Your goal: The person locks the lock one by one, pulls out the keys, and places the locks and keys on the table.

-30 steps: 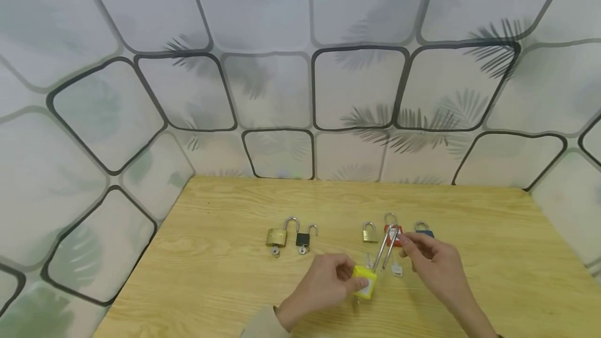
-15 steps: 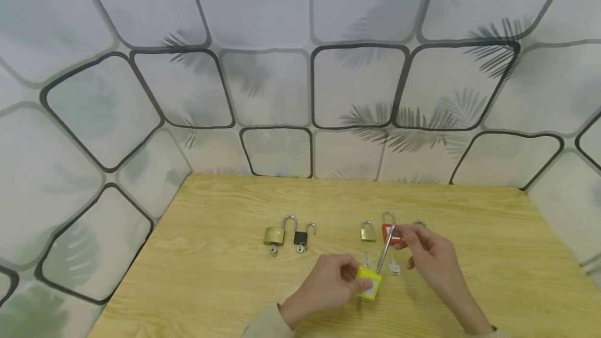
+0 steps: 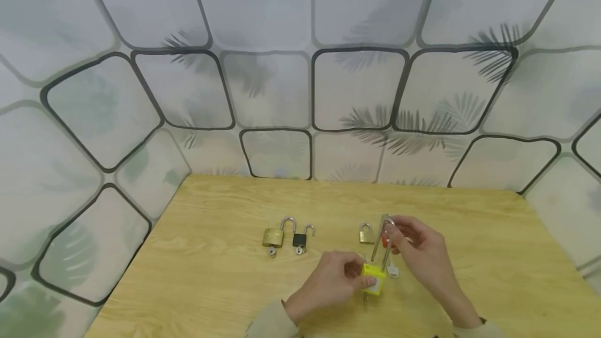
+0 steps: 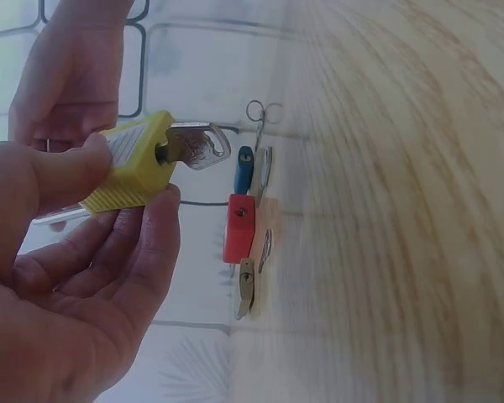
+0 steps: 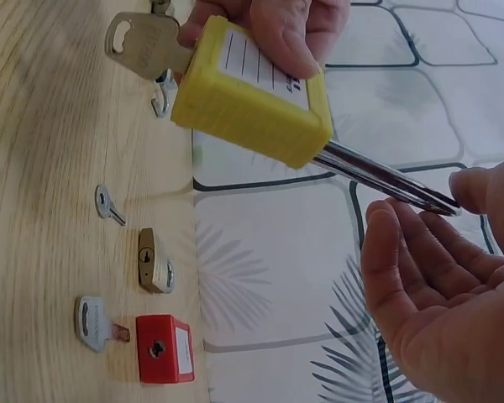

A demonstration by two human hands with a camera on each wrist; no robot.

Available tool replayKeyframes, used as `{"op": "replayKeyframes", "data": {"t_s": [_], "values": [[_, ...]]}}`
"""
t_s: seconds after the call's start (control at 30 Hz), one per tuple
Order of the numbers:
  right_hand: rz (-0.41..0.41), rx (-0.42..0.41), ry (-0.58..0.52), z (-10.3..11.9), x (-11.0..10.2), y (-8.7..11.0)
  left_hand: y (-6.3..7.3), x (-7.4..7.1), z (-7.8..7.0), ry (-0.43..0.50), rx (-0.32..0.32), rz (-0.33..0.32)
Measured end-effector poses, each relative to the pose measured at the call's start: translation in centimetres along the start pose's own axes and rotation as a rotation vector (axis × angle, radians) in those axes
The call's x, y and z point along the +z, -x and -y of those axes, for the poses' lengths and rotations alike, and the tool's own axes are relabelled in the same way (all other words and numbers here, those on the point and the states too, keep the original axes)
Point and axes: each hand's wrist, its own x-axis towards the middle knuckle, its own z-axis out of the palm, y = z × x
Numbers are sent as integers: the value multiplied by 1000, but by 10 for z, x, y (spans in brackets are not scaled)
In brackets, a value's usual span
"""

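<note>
While the left hand (image 3: 331,280) pinches the yellow padlock (image 3: 374,279) above the table (image 3: 211,286), its long shackle (image 3: 386,257) points up and away, left leg looking just short of the body; right hand (image 3: 420,249) pinches the bow end; red padlock (image 5: 160,348) beyond.

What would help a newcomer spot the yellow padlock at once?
Look above the wooden table, between the person's left hand and right hand. The left one pinches the yellow padlock by its body. It alone is yellow and lifted off the table; its neighbours, the red padlock and small brass padlock, rest on the wood.
</note>
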Motion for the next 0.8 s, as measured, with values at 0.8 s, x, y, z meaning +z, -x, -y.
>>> {"op": "replayKeyframes", "data": {"t_s": [0.8], "values": [[-12,-141,-13,5,6,0,-2,3,5,100,30,-28]]}}
